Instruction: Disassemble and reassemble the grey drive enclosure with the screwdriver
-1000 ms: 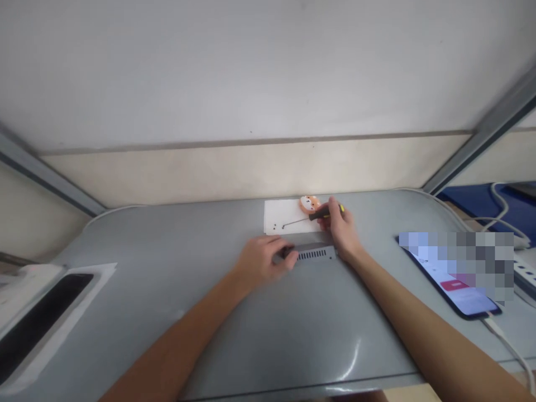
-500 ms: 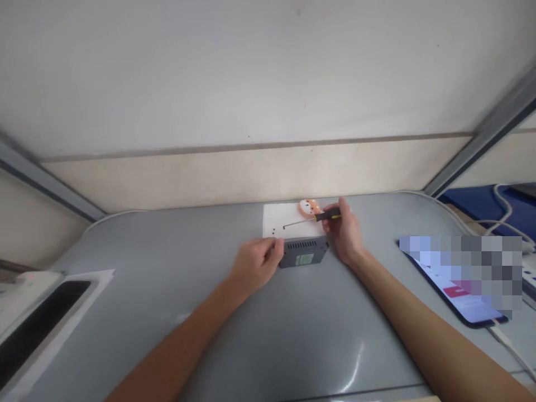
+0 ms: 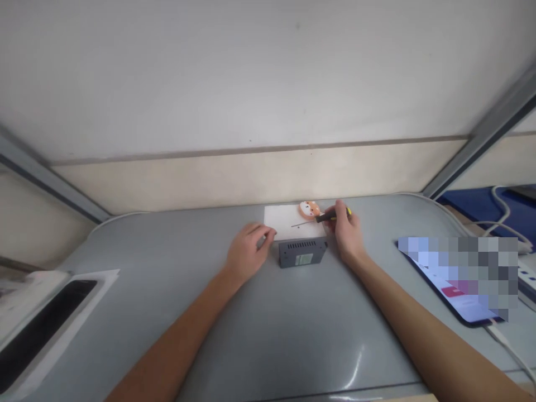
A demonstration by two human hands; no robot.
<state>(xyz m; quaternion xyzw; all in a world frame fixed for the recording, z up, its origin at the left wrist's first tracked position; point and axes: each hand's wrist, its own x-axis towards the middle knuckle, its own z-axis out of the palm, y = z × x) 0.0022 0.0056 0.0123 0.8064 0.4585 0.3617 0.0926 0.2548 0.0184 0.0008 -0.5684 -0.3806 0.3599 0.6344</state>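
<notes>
Head view: right hand (image 3: 347, 234) fingers wrap the screwdriver (image 3: 330, 215); left hand (image 3: 247, 254) fingertips narrow at a dark speck (image 3: 275, 232) — grip unclear. Grey box (image 3: 288, 259) just before white paper (image 3: 280, 215) — pale backing probably for contrast.

Box (image 3: 301, 255) just before the paper (image 3: 281, 216)

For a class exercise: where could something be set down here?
Bare desktop lies between the black device and left hand, and between the forearms before the vented box. Crowded: around the white paper, screwdriver and animal-faced disc.
</notes>
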